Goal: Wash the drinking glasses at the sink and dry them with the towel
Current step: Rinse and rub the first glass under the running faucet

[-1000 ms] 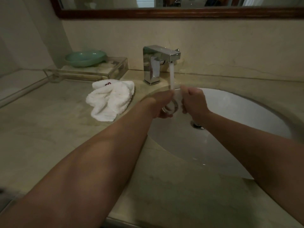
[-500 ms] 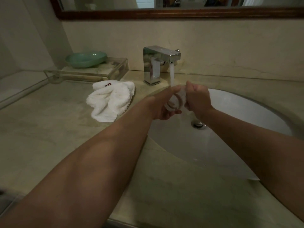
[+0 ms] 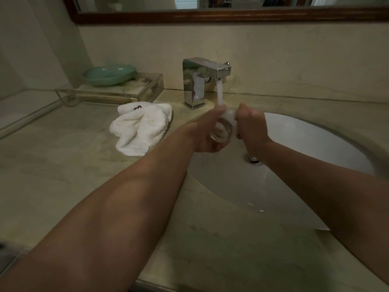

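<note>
You're in the washing stage right now: the drinking glass [image 3: 222, 131] is lying on its side between your hands, over the sink basin [image 3: 311, 144], right where the water stream [image 3: 220, 94] from the chrome faucet [image 3: 201, 81] lands. Your left hand [image 3: 205, 133] is wrapped around its near end, and your right hand [image 3: 250, 125] is clamped on the far end, fingers curled in. Drying hasn't begun. The white towel [image 3: 141, 129] sits crumpled on the counter [image 3: 63, 165] just left of the basin, well clear of both hands. No other glasses are in view, so you can't count what's done or left from here. Your hands cover most of the glass, and its thick base appears to face you, though the dim light makes that uncertain. Your right fingertips are hidden behind the hand, your wrist covers part of the drain [image 3: 254, 160], and soap or residue is impossible to judge.
</note>
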The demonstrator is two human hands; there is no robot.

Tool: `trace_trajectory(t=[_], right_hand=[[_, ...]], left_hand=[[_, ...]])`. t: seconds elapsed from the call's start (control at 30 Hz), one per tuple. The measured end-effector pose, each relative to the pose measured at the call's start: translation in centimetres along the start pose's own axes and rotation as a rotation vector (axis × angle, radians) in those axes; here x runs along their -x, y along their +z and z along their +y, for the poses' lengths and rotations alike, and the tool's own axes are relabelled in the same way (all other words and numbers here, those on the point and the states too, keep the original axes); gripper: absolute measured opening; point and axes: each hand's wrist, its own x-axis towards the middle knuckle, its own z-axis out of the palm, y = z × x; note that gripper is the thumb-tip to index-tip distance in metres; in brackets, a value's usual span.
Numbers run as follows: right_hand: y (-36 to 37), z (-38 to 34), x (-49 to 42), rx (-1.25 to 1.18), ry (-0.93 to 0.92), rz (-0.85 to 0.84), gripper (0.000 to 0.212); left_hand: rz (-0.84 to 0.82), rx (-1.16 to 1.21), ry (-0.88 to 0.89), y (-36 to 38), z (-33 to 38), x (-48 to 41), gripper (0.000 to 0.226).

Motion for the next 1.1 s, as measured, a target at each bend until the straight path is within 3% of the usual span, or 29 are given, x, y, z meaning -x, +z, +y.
trace_trajectory(t=[0.2,0.37,0.43,0.5,0.63,0.77,0.83,0.93,1.0,1.03,1.1], right_hand=[[0.0,0.0,0.6,0.09,-0.014,0.054,0.046],[0.5,-0.5,2.5,-0.029,-0.127,-0.28,0.036],[0.8,-0.8,2.5,0.029,-0.154,-0.247,0.03],[0.8,-0.2,1.7,0.086,-0.146,-0.153,0.038],[0.2,0.3,0.0,0.197,-0.12,-0.017,0.035],[0.0,-0.2,-0.1,0.183,-0.135,0.085,0.042],[0.0,-0.4,0.5,0.14,-0.111,0.053,0.042],[0.3,-0.3,1.8,0.022,-0.056,-0.148,0.036],[0.6,-0.2,2.4,0.046,-0.05,-0.253,0.053],[0.8,-0.2,2.4,0.07,-0.057,-0.253,0.06],[1.0,-0.2,2.0,0.093,-0.095,-0.171,0.054]], left_hand=[[0.114,-0.124,0.103,0.2,-0.4,-0.5,0.05],[0.142,-0.046,0.027,0.2,0.1,0.0,0.037],[0.132,-0.011,0.015,0.1,0.2,0.2,0.031],[0.077,-0.094,0.014,0.0,0.1,0.3,0.031],[0.022,-0.083,0.0,0.2,0.2,0.7,0.057],[0.063,-0.156,0.063,0.3,0.0,0.7,0.056],[0.082,-0.138,0.092,0.2,-0.1,0.5,0.049],[0.07,-0.086,0.103,0.3,0.2,1.1,0.03],[0.074,-0.119,0.096,0.5,0.3,1.5,0.029],[0.088,-0.152,0.09,0.5,0.4,1.7,0.033],[0.089,-0.137,0.052,0.4,0.3,1.6,0.04]])
